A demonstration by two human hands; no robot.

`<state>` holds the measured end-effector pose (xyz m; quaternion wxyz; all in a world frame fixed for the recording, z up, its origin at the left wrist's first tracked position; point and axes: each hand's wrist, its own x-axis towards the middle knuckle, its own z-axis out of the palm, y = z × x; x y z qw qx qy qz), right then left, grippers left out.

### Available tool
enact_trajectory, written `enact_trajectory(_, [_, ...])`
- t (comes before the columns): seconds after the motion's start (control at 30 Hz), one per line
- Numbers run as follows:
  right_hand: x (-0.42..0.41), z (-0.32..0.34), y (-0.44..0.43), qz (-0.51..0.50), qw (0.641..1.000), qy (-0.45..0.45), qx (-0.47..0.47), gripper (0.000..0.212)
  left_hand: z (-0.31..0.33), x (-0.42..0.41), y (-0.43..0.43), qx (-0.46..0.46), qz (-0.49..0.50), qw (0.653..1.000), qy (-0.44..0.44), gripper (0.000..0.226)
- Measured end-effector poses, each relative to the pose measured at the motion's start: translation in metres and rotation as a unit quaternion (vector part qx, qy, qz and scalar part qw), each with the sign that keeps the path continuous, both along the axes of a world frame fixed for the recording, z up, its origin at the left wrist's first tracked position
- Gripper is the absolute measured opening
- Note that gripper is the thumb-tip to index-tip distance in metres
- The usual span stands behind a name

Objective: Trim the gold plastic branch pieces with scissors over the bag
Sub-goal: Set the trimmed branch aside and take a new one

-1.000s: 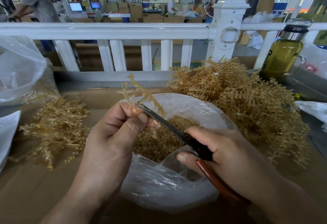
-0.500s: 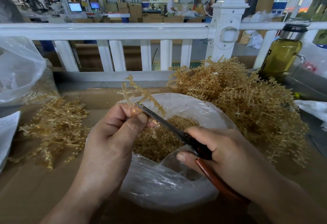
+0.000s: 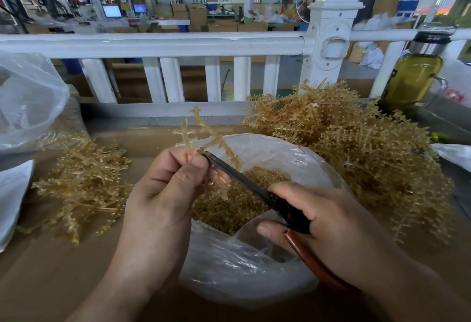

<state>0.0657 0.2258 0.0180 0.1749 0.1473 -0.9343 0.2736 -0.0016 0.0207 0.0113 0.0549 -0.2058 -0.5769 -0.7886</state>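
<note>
Here, one clear bag (image 3: 242, 270) stands open on the table (image 3: 51, 283), with gold bits heaped inside. Over its far rim the left hand (image 3: 158, 194) holds one gold branch piece (image 3: 204, 130) in a tight pinching grip. The right hand (image 3: 328, 222) has its grip curled round one pair of scissors (image 3: 237, 176), tips at the stem. Two heaps flank the bag: a small pile (image 3: 84, 181) left, apart from it, and a larger pile (image 3: 356, 148) right, just beside its rim. Bare table lies nearer than the bag.

No legible text: print on paper sheet (image 3: 13, 191) and bottle (image 3: 413, 77) label too blurred.
</note>
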Motion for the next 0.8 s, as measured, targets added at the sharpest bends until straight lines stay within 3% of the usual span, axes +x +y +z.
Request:
enact_trajectory(0.43, [0.0002,-0.0029,-0.0003,-0.021,0.999,0.049,0.011,0.046,0.0009,-0.0026,-0.0021,0.017,0.012,0.999,-0.024,0.016])
enact_trajectory(0.8, [-0.001,-0.0026,0.0036,-0.016,0.999,0.046,0.015,0.043,0.0046,0.0003,-0.001,0.021,-0.029,0.999,0.001,0.017])
